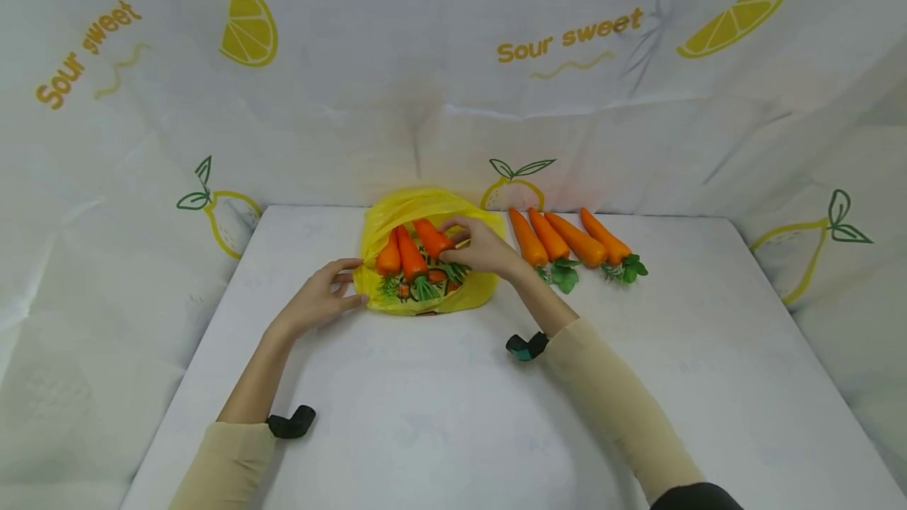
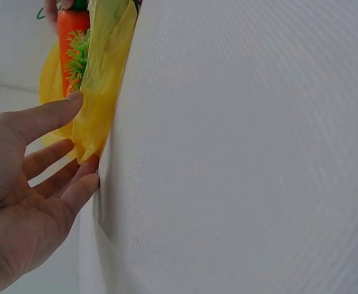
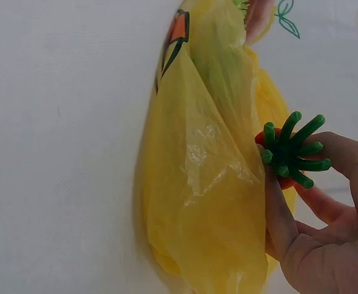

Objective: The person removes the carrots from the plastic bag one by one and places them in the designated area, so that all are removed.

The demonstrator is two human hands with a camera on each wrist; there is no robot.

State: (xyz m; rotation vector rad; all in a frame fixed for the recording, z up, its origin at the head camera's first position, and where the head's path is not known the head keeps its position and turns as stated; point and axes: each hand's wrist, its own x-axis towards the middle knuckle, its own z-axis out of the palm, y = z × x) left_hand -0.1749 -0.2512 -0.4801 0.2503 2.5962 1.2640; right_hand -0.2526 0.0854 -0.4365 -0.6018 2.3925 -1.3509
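A yellow plastic bag (image 1: 476,295) lies on the white table with its mouth toward me. Several orange carrots are in it, among them one with green stalks (image 1: 411,258) and one at the left (image 1: 387,256). My right hand (image 1: 480,245) pinches a carrot (image 1: 430,238) by its leafy end in the bag's mouth; the right wrist view shows its green stalks (image 3: 292,150) end-on between thumb and fingers. My left hand (image 1: 316,299) touches the bag's left edge, thumb and fingers spread apart, as the left wrist view also shows. The carrots' tips are partly hidden inside the bag.
Right of the bag, several loose carrots (image 1: 553,238) lie side by side, leafy ends toward me. A white curtain (image 1: 425,101) printed with lemons hangs behind the table (image 1: 439,408). Dark bands (image 1: 292,422) sit at both wrists.
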